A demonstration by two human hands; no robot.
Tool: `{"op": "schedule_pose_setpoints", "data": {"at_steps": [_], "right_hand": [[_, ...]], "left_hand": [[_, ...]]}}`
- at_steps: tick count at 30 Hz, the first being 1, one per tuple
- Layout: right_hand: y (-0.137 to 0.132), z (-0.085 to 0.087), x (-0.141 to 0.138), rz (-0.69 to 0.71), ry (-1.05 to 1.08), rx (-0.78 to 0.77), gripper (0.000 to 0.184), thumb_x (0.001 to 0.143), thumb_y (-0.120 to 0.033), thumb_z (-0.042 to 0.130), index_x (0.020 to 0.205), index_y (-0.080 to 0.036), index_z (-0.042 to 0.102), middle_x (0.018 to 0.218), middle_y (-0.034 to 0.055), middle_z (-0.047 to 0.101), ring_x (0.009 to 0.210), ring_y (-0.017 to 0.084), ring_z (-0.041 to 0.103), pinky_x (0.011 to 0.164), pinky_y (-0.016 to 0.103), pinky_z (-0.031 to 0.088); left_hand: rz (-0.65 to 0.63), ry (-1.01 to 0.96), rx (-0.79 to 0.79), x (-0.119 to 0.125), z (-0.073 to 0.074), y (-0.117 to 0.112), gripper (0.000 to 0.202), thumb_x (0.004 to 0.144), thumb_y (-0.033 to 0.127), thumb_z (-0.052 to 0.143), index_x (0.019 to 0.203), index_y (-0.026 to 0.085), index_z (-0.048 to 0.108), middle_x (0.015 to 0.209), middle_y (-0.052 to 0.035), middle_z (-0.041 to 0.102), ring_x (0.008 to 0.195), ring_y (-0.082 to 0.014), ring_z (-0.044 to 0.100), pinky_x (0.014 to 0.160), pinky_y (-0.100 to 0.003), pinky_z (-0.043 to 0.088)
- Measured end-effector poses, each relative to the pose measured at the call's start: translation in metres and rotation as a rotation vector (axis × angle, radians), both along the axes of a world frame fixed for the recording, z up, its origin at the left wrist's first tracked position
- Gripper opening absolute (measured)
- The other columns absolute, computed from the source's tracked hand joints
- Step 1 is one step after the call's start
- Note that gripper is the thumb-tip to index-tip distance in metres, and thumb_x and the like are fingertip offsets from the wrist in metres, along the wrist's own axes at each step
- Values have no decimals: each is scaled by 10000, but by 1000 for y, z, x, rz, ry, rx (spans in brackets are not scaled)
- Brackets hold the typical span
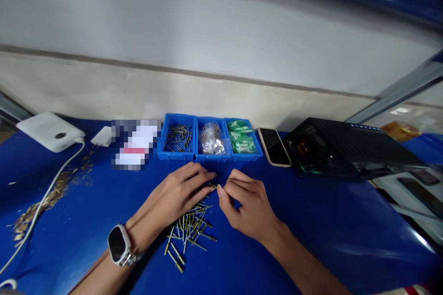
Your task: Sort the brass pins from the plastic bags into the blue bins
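Note:
Over the blue table my left hand (187,186), a watch (118,244) on its wrist, is closed with thumb and fingers at one end of a rivet (213,186). My right hand (245,200) pinches at the other end of the same small piece, its fingers curled in. Only a bit of that rivet shows between the fingertips. Below and partly under my left hand lies a loose pile of pop rivets (190,228), with brass-coloured bodies and thin silvery pins pointing all ways.
Three blue bins stand by the wall: one with loose rivets (179,137), one with clear bags (212,138), one with green bags (241,137). Right of them are a phone (275,147) and a black device (346,143). A white power bank (51,131), cable and crumbs (44,203) lie left.

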State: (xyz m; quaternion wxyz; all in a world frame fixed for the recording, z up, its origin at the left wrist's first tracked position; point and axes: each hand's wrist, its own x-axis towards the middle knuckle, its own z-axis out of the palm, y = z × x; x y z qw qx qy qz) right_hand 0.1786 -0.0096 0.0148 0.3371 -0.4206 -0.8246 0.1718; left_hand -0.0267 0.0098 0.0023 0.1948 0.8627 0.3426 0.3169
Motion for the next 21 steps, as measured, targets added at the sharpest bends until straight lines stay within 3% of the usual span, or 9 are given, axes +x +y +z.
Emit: {"op": "schedule_pose_setpoints", "data": {"at_steps": [2,4,7,10,12,16,21], "right_hand": [[0,0,-1,-44,169,-169,397,928,-234,501,540,-205,421,523,-18,446,549,135,443,543,286,321],[4,-2,-2,-24,453,-524,438,948,-289,456,518,-213,438,457,-34,408,465,123,399,493,273,327],[13,-8,-1,100,873,-1079,465,924,-314,439,475,-234,349,358,-73,275,382,109,273,401,241,271],[16,-13,-3,142,1017,-1287,460,889,-315,492,470,-233,324,334,-86,250,368,97,223,374,222,222],[13,-13,-6,100,986,-1200,464,903,-349,510,477,-218,382,353,-78,308,357,88,255,378,224,229],[-2,-5,-11,-6,686,-753,495,974,-419,475,537,-186,494,450,-47,441,363,77,378,408,233,282],[-11,3,-11,110,358,-321,434,998,-278,421,576,-200,485,501,-16,519,525,125,513,592,276,422]], "left_hand": [[5,-23,55,2,1,-2,327,1008,245,501,1327,183,528,1104,-85,645,962,-187,623,824,-340,560],[-29,-46,106,3,4,-4,355,1004,187,494,1359,184,492,1103,-86,661,945,-176,633,823,-330,565],[-105,-70,143,3,7,-8,361,993,130,505,1350,185,499,1090,-80,675,962,-169,638,826,-318,566],[-151,-109,158,2,10,-10,359,983,109,522,1333,187,518,1087,-78,674,1004,-173,629,832,-317,568],[-131,-131,167,0,11,-10,317,976,97,530,1281,176,560,1080,-79,676,1013,-171,629,828,-313,570],[-39,-158,192,-3,12,-7,233,946,81,580,1168,142,620,1042,-78,695,972,-159,653,799,-285,576],[-11,-142,152,-6,8,-6,234,945,104,595,1171,160,621,1087,-69,711,987,-154,674,835,-287,590]]}}
